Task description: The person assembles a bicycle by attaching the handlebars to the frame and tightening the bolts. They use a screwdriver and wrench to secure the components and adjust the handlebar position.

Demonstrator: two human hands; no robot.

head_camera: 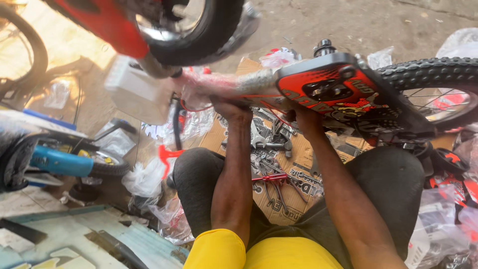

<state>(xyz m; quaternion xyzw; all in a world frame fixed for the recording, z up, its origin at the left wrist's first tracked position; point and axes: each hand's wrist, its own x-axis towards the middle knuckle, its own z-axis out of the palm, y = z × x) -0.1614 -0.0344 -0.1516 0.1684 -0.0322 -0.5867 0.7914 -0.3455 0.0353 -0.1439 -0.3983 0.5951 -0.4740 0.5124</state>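
We grip a small red kids' bike frame point(219, 82) w/ plastic wrap, held over our lap: left hand point(230, 107) clenched on the wrapped tube, right hand point(298, 113) grasping near the red-black chain guard point(331, 92). Knobby rear tyre point(433, 72) far right; metal spanners point(271, 139) on flattened brown cardboard point(294, 164) below.

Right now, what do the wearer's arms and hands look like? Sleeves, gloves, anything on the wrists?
Both arms are bare from the elbow region down: no gloves, and no watch or band shows on either wrist. The left hand and right hand are partly hidden under the bike frame, so rings cannot be ruled out. Yellow sleeves end at the upper arms, part of a yellow shirt. Dark trousers cover the knees.
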